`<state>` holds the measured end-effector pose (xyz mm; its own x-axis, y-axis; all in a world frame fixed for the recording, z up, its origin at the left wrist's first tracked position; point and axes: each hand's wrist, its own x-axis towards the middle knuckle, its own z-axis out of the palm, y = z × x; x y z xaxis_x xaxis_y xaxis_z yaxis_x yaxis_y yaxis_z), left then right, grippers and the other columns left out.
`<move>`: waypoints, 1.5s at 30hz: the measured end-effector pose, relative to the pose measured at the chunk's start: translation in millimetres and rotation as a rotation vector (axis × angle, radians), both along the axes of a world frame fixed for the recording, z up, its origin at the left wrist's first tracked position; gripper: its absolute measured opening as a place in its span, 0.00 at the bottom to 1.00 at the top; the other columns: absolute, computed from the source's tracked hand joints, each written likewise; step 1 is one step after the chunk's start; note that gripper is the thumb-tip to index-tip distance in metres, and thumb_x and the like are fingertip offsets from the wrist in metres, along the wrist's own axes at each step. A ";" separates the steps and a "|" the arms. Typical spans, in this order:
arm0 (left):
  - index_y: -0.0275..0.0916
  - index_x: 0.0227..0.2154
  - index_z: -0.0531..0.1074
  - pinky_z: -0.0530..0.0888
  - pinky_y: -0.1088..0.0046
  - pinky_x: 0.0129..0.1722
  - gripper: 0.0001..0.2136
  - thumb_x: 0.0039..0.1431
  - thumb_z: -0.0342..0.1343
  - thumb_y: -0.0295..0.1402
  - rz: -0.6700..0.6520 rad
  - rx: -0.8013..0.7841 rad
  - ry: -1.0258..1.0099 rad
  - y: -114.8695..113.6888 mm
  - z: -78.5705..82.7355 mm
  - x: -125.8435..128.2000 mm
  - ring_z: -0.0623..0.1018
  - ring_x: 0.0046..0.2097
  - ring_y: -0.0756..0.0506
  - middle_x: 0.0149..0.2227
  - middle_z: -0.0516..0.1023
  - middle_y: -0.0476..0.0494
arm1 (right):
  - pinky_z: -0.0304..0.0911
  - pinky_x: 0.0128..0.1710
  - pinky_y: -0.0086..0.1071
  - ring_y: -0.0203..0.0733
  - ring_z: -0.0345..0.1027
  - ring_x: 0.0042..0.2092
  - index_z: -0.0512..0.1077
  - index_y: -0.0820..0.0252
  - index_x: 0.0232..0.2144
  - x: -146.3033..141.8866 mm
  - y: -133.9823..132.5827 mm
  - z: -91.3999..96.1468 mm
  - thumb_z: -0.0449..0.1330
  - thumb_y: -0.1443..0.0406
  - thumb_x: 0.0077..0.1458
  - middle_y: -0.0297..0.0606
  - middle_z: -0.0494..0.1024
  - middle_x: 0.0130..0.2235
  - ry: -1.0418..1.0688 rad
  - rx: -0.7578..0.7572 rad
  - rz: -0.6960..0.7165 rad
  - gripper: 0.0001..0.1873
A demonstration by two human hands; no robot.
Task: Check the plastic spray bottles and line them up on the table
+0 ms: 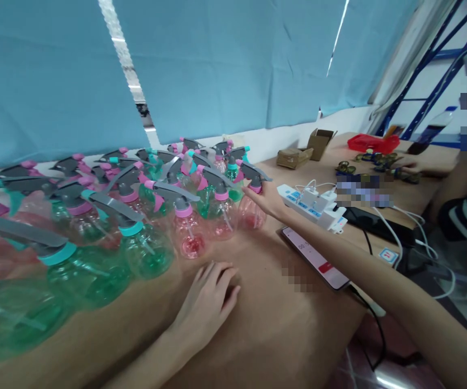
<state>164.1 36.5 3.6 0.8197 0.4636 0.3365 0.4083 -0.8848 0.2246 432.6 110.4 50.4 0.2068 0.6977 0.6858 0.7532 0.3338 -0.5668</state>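
Observation:
My left hand [211, 294] lies palm down on the brown table, its fingers loosely apart and holding nothing. My right hand [266, 199] reaches to the end of the front row and grips a pink spray bottle [252, 213] near its neck; some of its fingers are hidden. Close by stand two more clear pink spray bottles, one [223, 216] beside the gripped one and another [189, 235] nearer my left hand. A green spray bottle [150, 251] with a turquoise collar stands further left. Grey trigger heads top the bottles.
Many more pink and green spray bottles crowd the left and back. Under my right forearm lies a phone [314, 259] showing a timer. Beyond are a white power strip [312, 205], cardboard boxes [294, 158] and a red tray [373, 143]. Another person's hand [406, 165] touches small brass-coloured parts.

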 end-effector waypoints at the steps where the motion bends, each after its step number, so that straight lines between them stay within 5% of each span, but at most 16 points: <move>1: 0.39 0.45 0.66 0.70 0.56 0.47 0.09 0.62 0.50 0.27 -0.005 -0.006 -0.005 0.3 -0.4 -0.1 0.73 0.47 0.38 0.46 0.72 0.41 | 0.63 0.45 0.41 0.52 0.71 0.42 0.71 0.60 0.36 0.5 1.5 0.0 0.58 0.54 0.53 0.45 0.78 0.39 -0.002 -0.002 0.001 0.16; 9: 0.39 0.45 0.65 0.68 0.56 0.48 0.10 0.62 0.51 0.26 -0.021 -0.007 -0.020 0.4 -2.2 0.8 0.72 0.48 0.39 0.47 0.72 0.41 | 0.64 0.45 0.45 0.52 0.71 0.42 0.70 0.59 0.39 -2.5 -8.9 0.7 0.62 0.47 0.47 0.43 0.78 0.40 0.027 -0.048 -0.004 0.24; 16: 0.37 0.46 0.66 0.69 0.55 0.47 0.10 0.62 0.52 0.26 -0.022 0.033 -0.026 -0.9 -1.7 -0.1 0.72 0.47 0.38 0.47 0.72 0.38 | 0.63 0.51 0.50 0.54 0.66 0.54 0.58 0.60 0.54 -9.6 -75.5 -14.3 0.62 0.48 0.50 0.54 0.69 0.54 0.177 -0.055 -0.077 0.35; 24: 0.35 0.43 0.68 0.68 0.59 0.51 0.09 0.60 0.55 0.27 0.053 0.028 -0.052 -13.8 -0.8 -14.0 0.72 0.49 0.39 0.47 0.72 0.38 | 0.65 0.50 0.48 0.50 0.68 0.50 0.64 0.56 0.47 -88.7 -150.1 -32.6 0.62 0.53 0.52 0.45 0.72 0.48 0.136 -0.182 0.060 0.23; 28: 0.35 0.42 0.69 0.69 0.60 0.50 0.08 0.60 0.54 0.28 0.128 0.027 -0.073 -25.2 0.3 -65.4 0.73 0.49 0.40 0.46 0.73 0.39 | 0.66 0.48 0.48 0.51 0.70 0.48 0.65 0.57 0.44 -146.8 -147.7 -31.9 0.59 0.55 0.55 0.44 0.75 0.45 -0.003 -0.235 0.225 0.17; 34: 0.39 0.45 0.67 0.71 0.61 0.48 0.08 0.64 0.49 0.29 0.358 0.022 -0.169 -49.0 1.7 -192.6 0.74 0.47 0.41 0.45 0.72 0.41 | 0.66 0.50 0.45 0.47 0.70 0.49 0.65 0.56 0.44 -243.2 -130.0 -28.4 0.58 0.58 0.57 0.41 0.75 0.45 -0.121 -0.258 0.521 0.14; 40: 0.42 0.44 0.67 0.71 0.61 0.48 0.08 0.66 0.46 0.34 0.638 0.043 -0.289 -84.1 19.9 -302.9 0.74 0.48 0.42 0.45 0.73 0.43 | 0.64 0.51 0.43 0.44 0.69 0.49 0.65 0.54 0.43 -340.0 -129.7 -23.0 0.58 0.62 0.57 0.38 0.75 0.45 -0.208 -0.265 0.759 0.11; 45: 0.43 0.44 0.67 0.71 0.57 0.47 0.11 0.64 0.47 0.40 0.858 0.117 -0.424 -94.8 32.6 -379.8 0.75 0.46 0.39 0.43 0.73 0.44 | 0.64 0.51 0.41 0.42 0.69 0.49 0.64 0.54 0.41 -389.7 -132.8 -22.4 0.59 0.63 0.57 0.36 0.75 0.45 -0.228 -0.263 0.880 0.10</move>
